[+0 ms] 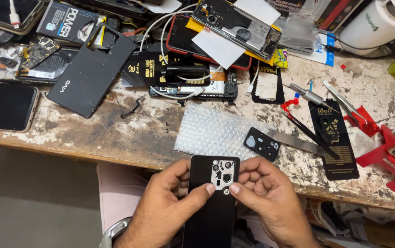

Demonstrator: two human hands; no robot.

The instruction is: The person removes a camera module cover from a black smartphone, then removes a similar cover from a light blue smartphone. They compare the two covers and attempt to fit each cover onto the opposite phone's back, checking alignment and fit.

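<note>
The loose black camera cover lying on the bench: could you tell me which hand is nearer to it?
Right. The right hand sits just below the camera cover; the left hand is farther left, across the black phone both hold.

Both hands sat low in the middle of the frame, meeting just above the bottom edge. The left hand [170,202] came up from the lower left, fingers curled, thumb stretched rightward. The right hand [264,193] came from the lower right, fingers curled, thumb pointing left, the two thumb tips close together.

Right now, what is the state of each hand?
Left hand: closed on the black phone, thumb by its camera opening.
Right hand: closed on the same phone.
</note>
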